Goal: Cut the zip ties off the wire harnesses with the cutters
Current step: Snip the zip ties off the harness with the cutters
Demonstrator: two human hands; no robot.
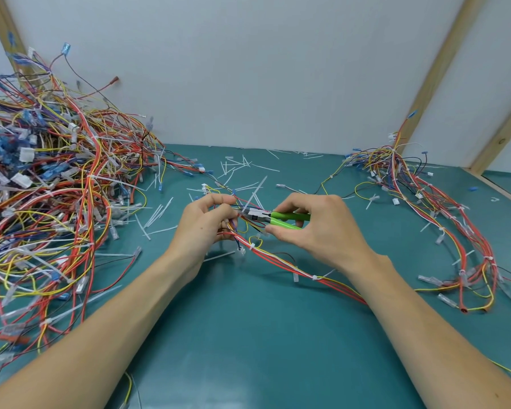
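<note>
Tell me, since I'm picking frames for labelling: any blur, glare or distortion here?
Head view: wide-angle bending bows the wooden posts outward; lighting is soft and even, without glare on the green mat; hands and cutters are fairly sharp, the left wire pile softer towards the edge.

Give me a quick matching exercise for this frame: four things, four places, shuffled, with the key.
Things:
1. cutters
2. big wire pile
3. smaller harness bundle
4. cut zip tie pieces

Places:
A. scattered on the mat beyond the hands
B. far left of the table
C. held in the right hand
D. right side of the table

Pairs: 1-C, 2-B, 3-D, 4-A
</note>
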